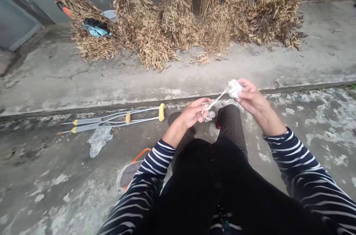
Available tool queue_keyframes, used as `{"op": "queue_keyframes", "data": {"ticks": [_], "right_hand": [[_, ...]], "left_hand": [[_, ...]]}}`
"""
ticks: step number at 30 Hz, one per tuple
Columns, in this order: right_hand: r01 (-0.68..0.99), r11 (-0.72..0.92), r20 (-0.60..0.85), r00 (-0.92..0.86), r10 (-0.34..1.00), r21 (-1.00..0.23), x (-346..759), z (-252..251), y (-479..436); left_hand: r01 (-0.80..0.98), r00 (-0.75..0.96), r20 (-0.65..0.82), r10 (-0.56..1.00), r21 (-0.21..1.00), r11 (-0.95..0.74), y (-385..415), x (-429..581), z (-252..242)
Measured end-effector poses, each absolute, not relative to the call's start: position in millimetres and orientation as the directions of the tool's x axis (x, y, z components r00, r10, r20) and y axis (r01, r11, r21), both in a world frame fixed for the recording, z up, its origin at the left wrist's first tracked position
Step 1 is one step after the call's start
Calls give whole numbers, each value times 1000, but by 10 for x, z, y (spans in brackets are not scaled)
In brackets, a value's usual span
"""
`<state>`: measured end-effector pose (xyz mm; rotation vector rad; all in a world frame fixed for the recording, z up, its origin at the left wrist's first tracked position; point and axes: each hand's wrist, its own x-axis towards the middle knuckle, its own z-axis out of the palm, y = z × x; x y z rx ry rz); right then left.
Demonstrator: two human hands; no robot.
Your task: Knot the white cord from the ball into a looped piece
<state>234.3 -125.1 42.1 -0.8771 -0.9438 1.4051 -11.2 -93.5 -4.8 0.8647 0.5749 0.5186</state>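
My right hand is closed around a small white ball of cord or strip, held above my knees. A pale strand runs from the ball down and left to my left hand, which pinches its free end between thumb and fingers. Both hands hover over my dark-trousered legs; I am seated on the concrete ground. A small pale scrap lies just below the left hand's fingers.
A pair of metal crutches with yellow pads lies on the ground at left, beside a crumpled clear plastic bag. An orange-rimmed bag sits by my left elbow. Bundles of dried plants lean against the far wall.
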Motion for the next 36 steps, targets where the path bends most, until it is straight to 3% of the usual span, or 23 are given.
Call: {"op": "queue_keyframes", "data": {"ticks": [5, 14, 17, 20, 22, 26, 36], "right_hand": [[-353, -13, -3, -30, 1000, -935, 2258, 443, -1267], [100, 198, 211, 140, 968, -975, 2155, 477, -1283], [396, 347, 421, 116, 900, -850, 2145, 449, -1266], [572, 531, 599, -86, 796, -625, 2166, 366, -1202], [593, 612, 621, -225, 750, -524, 2172, 295, -1161], [594, 675, 567, -401, 719, -436, 2117, 190, -1138], [603, 681, 518, -459, 722, -416, 2087, 75, -1170]], "left_hand": [[-70, 728, -247, 640, 901, 428, -983, -52, -92], [-99, 714, -109, 691, 962, 254, -1239, -49, 66], [-106, 719, -111, 687, 958, 267, -1280, -46, 74], [-142, 674, -148, 723, 935, 324, -1249, -65, 116], [-186, 642, -166, 749, 913, 362, -1194, -96, 178], [-281, 623, -192, 758, 850, 446, -1050, -126, 317], [-408, 438, -315, 842, 765, 498, -926, 65, 292]]}}
